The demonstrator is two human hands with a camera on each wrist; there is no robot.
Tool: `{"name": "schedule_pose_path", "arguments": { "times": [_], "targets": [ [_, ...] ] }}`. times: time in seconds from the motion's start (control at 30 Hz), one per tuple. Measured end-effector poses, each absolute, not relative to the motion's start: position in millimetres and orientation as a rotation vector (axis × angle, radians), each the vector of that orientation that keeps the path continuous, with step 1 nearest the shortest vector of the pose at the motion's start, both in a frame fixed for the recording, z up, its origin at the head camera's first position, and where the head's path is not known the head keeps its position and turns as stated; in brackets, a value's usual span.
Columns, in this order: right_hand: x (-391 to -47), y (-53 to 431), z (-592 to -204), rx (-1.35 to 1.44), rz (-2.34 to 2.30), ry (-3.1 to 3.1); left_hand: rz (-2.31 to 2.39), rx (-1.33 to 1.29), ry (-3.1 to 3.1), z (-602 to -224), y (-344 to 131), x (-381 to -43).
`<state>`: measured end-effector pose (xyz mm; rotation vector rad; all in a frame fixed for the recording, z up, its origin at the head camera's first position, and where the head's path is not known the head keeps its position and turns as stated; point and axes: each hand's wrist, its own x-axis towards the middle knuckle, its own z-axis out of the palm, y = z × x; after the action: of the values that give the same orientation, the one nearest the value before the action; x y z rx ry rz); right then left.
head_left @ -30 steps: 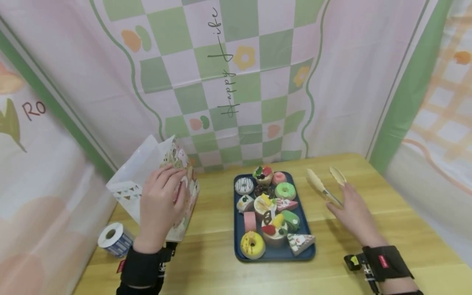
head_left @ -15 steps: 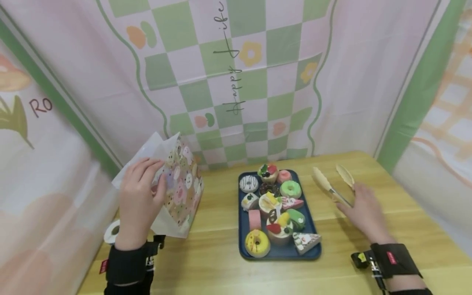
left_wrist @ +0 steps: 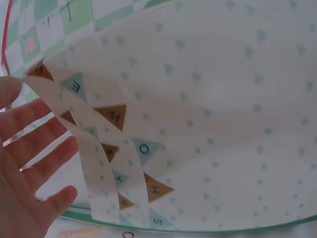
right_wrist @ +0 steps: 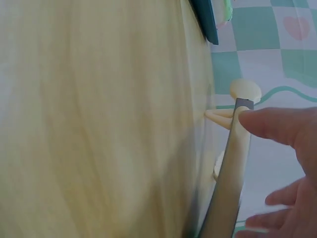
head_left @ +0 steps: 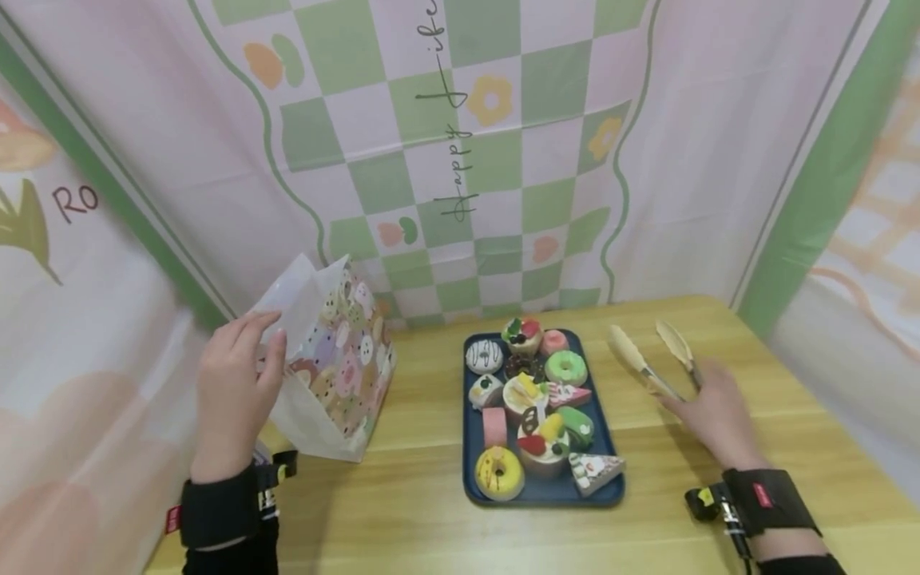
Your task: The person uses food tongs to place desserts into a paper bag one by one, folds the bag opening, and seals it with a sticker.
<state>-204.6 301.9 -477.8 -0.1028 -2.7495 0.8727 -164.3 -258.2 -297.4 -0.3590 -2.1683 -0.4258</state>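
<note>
My left hand is at the near-left side of the mouth of a paper bag printed with cartoon animals. In the left wrist view its fingers are spread and fairly straight at the edge of the bag's white, heart-dotted paper; whether they press on it I cannot tell. My right hand holds the rear part of a pair of metal tongs with cream scalloped tips, their arms apart. In the right wrist view the thumb lies on one arm of the tongs.
A dark blue tray in the middle of the wooden table bears several toy pastries, among them a yellow donut, a green donut and a cake slice. A printed curtain hangs behind the table.
My left hand has moved from over the bag's front to its left side, uncovering the printed face. My right hand has slid back a little along the tongs. The tray's load looks the same.
</note>
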Motion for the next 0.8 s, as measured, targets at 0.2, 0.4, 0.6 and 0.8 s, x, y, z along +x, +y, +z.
{"name": "schedule_pose_path", "arguments": {
  "times": [0.2,0.4,0.6,0.8],
  "targets": [
    [-203,306,-481,-0.299,0.878,-2.867,-0.401,-0.343,-2.282,-303,-270,-163],
    [-206,306,-478,-0.320,0.838,-2.920,-0.346,-0.378,-2.370,-306,-279,-162],
    [-209,306,-481,-0.336,0.837,-2.927,-0.329,-0.428,-2.407,-310,-283,-159],
    [-211,308,-485,-0.361,0.884,-2.926,-0.359,-0.490,-2.333,-315,-282,-162]
  ]
}}
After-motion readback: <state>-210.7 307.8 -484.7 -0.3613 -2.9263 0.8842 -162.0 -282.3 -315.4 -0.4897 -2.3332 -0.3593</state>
